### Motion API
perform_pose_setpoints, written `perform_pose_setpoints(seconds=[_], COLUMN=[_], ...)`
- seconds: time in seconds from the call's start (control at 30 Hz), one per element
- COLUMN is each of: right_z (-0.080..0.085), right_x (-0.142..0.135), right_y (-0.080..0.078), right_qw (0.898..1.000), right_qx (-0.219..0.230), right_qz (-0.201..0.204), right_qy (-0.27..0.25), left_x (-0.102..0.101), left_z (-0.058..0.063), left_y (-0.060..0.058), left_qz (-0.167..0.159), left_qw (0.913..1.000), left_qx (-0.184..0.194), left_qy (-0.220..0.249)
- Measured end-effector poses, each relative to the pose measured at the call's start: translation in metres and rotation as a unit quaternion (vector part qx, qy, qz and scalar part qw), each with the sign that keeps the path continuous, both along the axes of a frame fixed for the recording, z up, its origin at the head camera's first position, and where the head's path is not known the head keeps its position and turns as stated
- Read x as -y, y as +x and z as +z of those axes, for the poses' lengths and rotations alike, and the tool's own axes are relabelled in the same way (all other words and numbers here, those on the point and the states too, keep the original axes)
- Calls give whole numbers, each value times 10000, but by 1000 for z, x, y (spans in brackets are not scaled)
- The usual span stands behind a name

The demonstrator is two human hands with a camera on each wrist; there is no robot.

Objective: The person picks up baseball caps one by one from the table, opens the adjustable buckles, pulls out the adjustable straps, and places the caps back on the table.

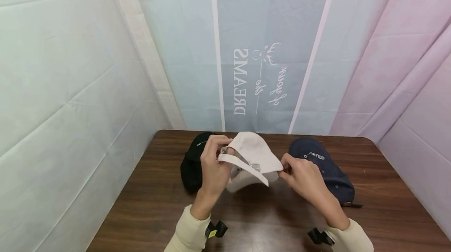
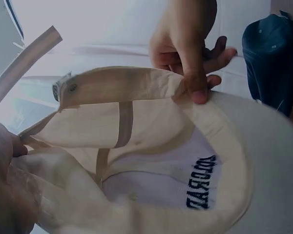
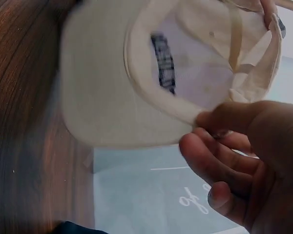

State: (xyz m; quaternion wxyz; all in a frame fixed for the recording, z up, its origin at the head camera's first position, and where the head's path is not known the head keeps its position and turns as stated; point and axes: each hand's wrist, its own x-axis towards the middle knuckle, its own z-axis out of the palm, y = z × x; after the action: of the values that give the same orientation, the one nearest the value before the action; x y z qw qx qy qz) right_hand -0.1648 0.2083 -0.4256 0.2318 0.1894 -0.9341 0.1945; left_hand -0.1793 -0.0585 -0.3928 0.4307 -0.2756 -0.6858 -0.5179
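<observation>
Both hands hold a white baseball cap [image 1: 251, 148] above the table, its opening turned toward the person and its brim low. The left hand [image 1: 215, 165] grips the back edge beside the strap, whose loose end hangs across the opening. At the other side, the right hand [image 1: 304, 175] pinches the cap's rim between thumb and fingers, close to where the brim [image 3: 95, 83] begins. Inside the cap, the left wrist view shows the sweatband [image 2: 229, 161], a metal buckle [image 2: 58, 90] and dark lettering [image 2: 201, 183] seen from behind.
A black cap [image 1: 190, 165] lies on the brown wooden table [image 1: 148, 201] behind the left hand. To the right, a navy cap [image 1: 334, 177] with white lettering lies partly behind the right hand. Fabric curtains [image 1: 183, 48] hang around the table's back and sides.
</observation>
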Motion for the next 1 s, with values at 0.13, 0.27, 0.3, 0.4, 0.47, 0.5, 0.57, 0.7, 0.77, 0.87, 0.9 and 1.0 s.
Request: perform_pose_setpoints(seconds=[0.13, 0.27, 0.3, 0.4, 0.47, 0.5, 0.57, 0.7, 0.77, 0.87, 0.9, 1.0], right_z=[-5, -13, -15, -20, -22, -23, -25, -28, -31, -36, -38, -45], right_x=[-1, -2, -2, -3, -4, -4, -4, -4, -4, -5, -5, -6], right_y=[-7, -14, -15, -19, -21, -22, -24, -27, -29, -31, -32, -35], right_qw=[9988, 9969, 9967, 9966, 9968, 9970, 9974, 9967, 9959, 9948, 9944, 9930], right_qx=[-459, -708, -724, -693, -627, -566, -365, 137, 338, 524, 573, 736], right_qz=[-114, -247, -273, -360, -440, -490, -604, -800, -832, -801, -784, -720], right_qy=[-139, -224, -247, -264, -242, -216, -170, 13, 137, 346, 407, 570], left_x=[0, 0, -1, -2, -2, -3, -3, -1, 0, 2, 3, 5], left_z=[-3, -11, -13, -20, -23, -25, -27, -33, -36, -41, -43, -49], left_y=[-1, -2, -1, 0, 1, 1, 1, 1, 1, -1, -2, -5], left_qz=[-109, -164, -184, -306, -433, -494, -614, -779, -865, -989, -1036, -1096], left_qw=[9997, 9983, 9975, 9942, 9913, 9896, 9853, 9726, 9645, 9524, 9488, 9377], left_qx=[72, 120, 135, 219, 316, 375, 505, 857, 1022, 1242, 1309, 1524], left_qy=[-185, -553, -666, -1009, -1204, -1301, -1510, -2017, -2278, -2601, -2683, -2923])
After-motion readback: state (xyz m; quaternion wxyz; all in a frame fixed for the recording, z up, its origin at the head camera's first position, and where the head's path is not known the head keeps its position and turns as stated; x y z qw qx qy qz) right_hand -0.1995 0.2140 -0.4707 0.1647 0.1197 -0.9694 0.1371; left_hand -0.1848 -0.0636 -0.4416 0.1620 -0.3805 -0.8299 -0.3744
